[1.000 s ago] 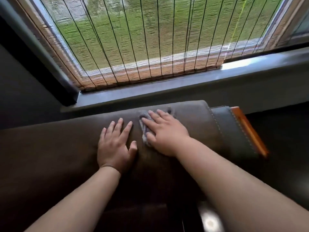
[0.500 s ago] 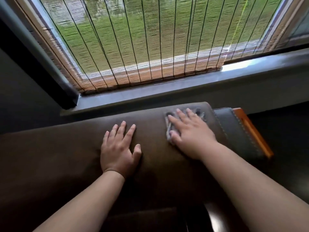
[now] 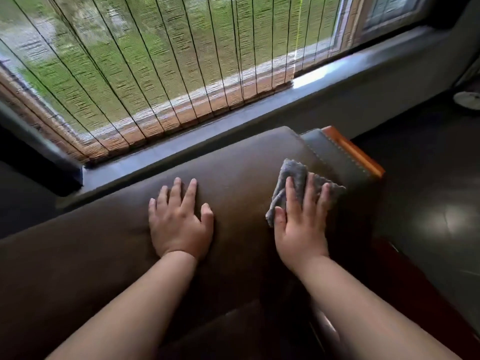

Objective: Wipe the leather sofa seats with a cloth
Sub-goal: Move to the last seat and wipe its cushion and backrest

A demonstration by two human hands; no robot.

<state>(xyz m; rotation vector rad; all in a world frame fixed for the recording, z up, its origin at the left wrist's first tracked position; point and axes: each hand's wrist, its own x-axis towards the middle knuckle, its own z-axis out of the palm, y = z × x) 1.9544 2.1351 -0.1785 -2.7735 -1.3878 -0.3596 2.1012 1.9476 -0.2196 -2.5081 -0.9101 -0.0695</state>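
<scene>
Right hand [image 3: 301,227] flat, fingers [image 3: 291,190] straight, pressing gray cloth [image 3: 298,175] on brown sofa [image 3: 104,242]. Left hand [image 3: 179,222] flat on sofa, holding nothing.

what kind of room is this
Most likely a living room or sitting room in a home. A brown leather sofa stands against the wall under a window with a woven bamboo blind, grass showing outside. The right hand presses a grey cloth on the sofa's top.
</scene>
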